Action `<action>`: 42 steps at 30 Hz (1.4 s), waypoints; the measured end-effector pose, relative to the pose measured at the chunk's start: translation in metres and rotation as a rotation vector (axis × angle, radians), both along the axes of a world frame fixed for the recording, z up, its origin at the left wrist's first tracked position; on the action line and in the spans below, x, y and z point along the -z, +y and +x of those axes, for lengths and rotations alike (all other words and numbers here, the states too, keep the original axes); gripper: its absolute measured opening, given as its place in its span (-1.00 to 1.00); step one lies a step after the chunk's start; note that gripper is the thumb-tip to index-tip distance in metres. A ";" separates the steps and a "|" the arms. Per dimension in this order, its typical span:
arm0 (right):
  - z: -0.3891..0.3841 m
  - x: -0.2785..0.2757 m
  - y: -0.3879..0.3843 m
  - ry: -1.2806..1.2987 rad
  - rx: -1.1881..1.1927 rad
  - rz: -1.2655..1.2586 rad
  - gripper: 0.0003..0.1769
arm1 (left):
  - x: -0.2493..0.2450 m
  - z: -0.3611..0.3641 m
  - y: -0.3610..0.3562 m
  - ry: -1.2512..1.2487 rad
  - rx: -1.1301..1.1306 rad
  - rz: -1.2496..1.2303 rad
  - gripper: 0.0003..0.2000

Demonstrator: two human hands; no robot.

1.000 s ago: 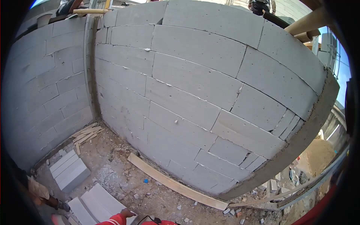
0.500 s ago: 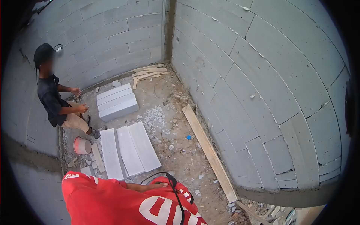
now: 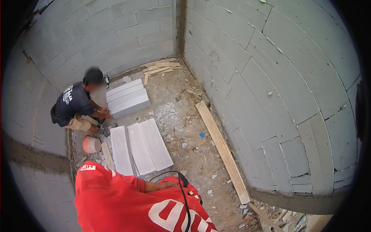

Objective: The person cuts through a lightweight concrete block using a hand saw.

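My left hand (image 3: 168, 185) reaches out of the red sleeve (image 3: 127, 181) at the bottom and lies flat against the red and dark clothing, its fingers small in view. A thin black cable (image 3: 184, 193) loops beside it. My right hand is out of sight. Beyond my arm, three pale blocks (image 3: 153, 141) lie on the ground. Farther back, a co-worker (image 3: 75, 102) in a dark shirt bends down, both hands at the near left end of another group of pale blocks (image 3: 129, 102).
A pinkish bucket (image 3: 92, 144) stands near the co-worker's feet. One long plank (image 3: 223, 152) runs along the right block wall (image 3: 266, 89). Wood strips (image 3: 162, 69) lie by the far corner. Rubble and a blue scrap (image 3: 202, 135) are on the ground.
The co-worker has gone from standing to bending, bringing both hands down to the far blocks. The camera view has shifted slightly; my left hand stays against the clothing.
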State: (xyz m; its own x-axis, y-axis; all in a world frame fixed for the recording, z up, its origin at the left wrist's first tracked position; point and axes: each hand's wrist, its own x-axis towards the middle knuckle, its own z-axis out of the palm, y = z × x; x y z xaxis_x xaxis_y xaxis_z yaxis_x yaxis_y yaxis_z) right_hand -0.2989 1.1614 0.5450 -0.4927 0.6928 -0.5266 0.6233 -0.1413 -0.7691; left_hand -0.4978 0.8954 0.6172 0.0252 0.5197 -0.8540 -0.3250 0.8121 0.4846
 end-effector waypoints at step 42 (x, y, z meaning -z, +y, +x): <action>0.021 0.077 -0.053 -0.115 -0.048 -0.170 -0.56 | -0.004 0.021 -0.055 0.015 -0.034 0.000 0.12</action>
